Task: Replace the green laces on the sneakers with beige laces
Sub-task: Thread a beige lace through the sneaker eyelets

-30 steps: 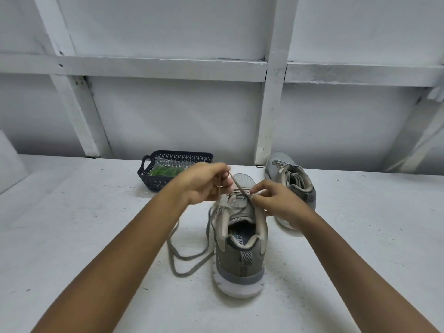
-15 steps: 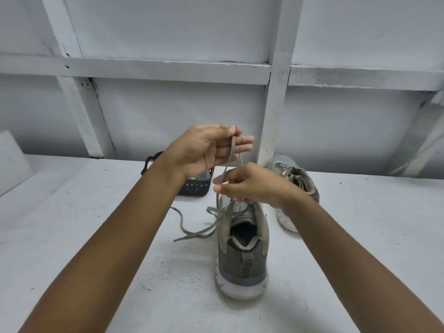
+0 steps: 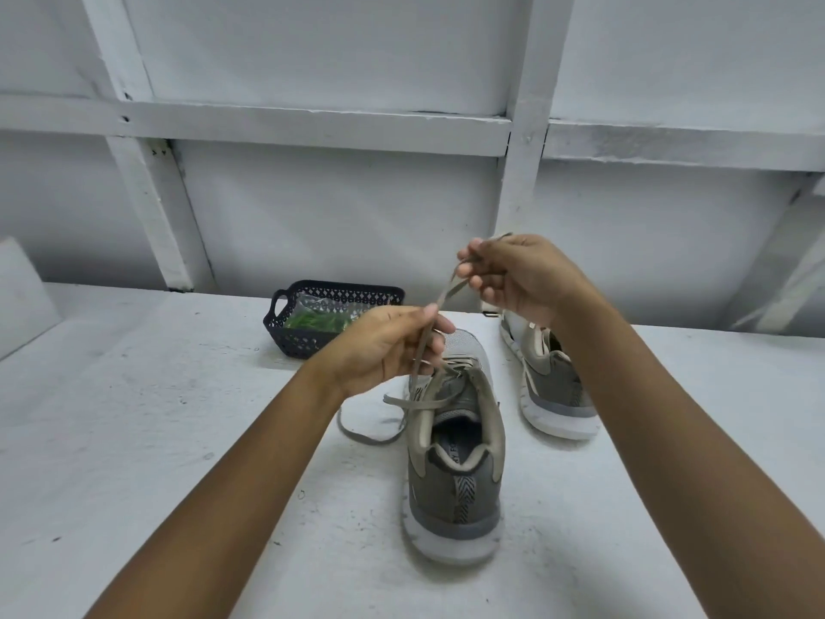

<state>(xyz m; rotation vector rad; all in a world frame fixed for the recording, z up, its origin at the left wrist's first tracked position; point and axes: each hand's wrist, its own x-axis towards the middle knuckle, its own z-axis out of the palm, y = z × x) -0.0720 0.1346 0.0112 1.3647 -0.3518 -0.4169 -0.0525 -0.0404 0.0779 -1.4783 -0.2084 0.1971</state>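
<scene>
A grey sneaker (image 3: 455, 475) stands in front of me with its heel toward me, partly threaded with a beige lace (image 3: 448, 292). My right hand (image 3: 518, 279) pinches the lace's end, raised above and behind the shoe. My left hand (image 3: 388, 346) pinches the same lace lower down, just left of the shoe's tongue. The lace's other end (image 3: 370, 433) lies looped on the table at the shoe's left. The second grey sneaker (image 3: 549, 386), laced in beige, sits to the right, partly hidden by my right forearm. Green laces (image 3: 319, 321) lie in a clear bag inside the basket.
A dark perforated basket (image 3: 308, 341) sits on the white table (image 3: 134, 417) behind my left hand, near the wall. White beams cross the wall behind. A white board edge (image 3: 22, 292) shows at the far left.
My right hand has risen up and to the right with the lace end. My left hand has dropped from above the basket to beside the shoe's tongue, sliding down the lace.
</scene>
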